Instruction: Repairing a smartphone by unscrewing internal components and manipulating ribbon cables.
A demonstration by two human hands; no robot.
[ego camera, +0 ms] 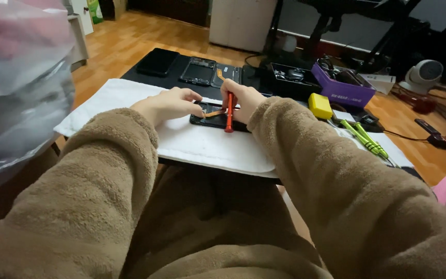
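Opened black phone (213, 115) lying on white towel (202, 142) spread over dark surface (181, 77), orange flex strip showing inside. Left hand (169, 103) resting on phone's left end, fingers (194, 109) curled narrow, pinching at the strip. Right hand (243, 99) closed around orange screwdriver (229, 112), held upright with tip down on the phone. Second opened phone frame (198, 71) and black back cover (157, 62) farther back on surface. Yellow box (320, 106) and green-handled screwdrivers (365, 137) off to the right; purple tray (343, 85) of parts behind them.
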